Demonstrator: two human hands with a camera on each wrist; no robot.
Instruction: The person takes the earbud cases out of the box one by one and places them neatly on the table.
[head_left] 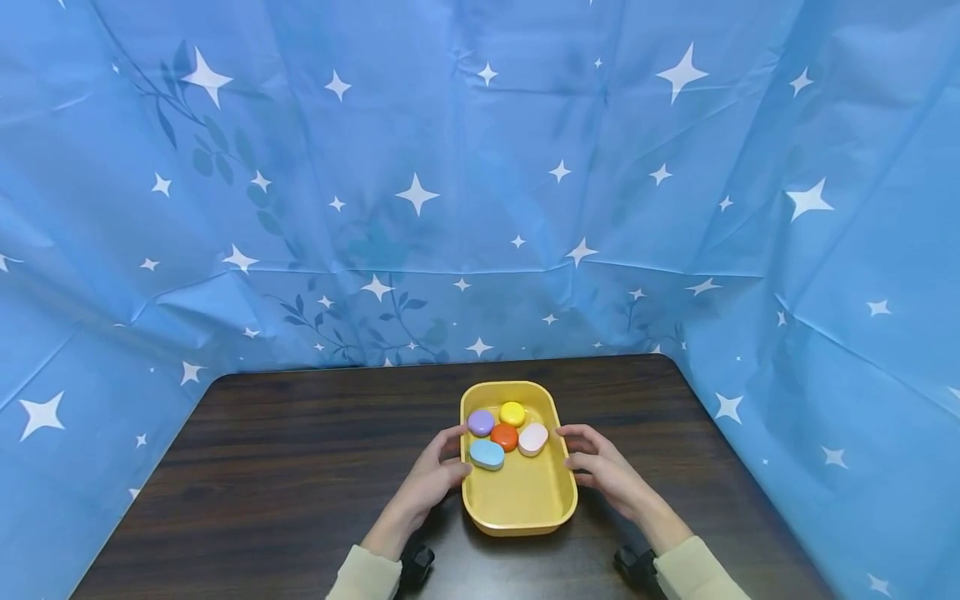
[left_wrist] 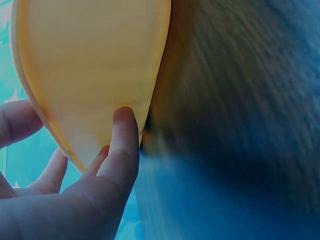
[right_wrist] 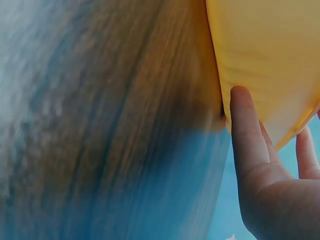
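A yellow rectangular tray [head_left: 519,500] with rounded corners stands between my two hands on the dark table. My left hand [head_left: 429,479] grips its left side, with the thumb and a finger at the rim. From the right, my right hand [head_left: 609,473] holds the opposite side. Both wrist views show fingertips against the outer wall. Smooth rounded pieces lie in the tray's far half: purple [head_left: 481,422], yellow [head_left: 512,413], red [head_left: 504,437], pale pink [head_left: 533,439] and light blue [head_left: 487,454]. What these pieces are, I cannot tell.
The dark wood-grain table [head_left: 300,467] extends to both sides of the tray. A blue curtain [head_left: 480,217] with white stars hangs behind it and along its sides. Black wrist devices [head_left: 415,568] sit below the light sleeves.
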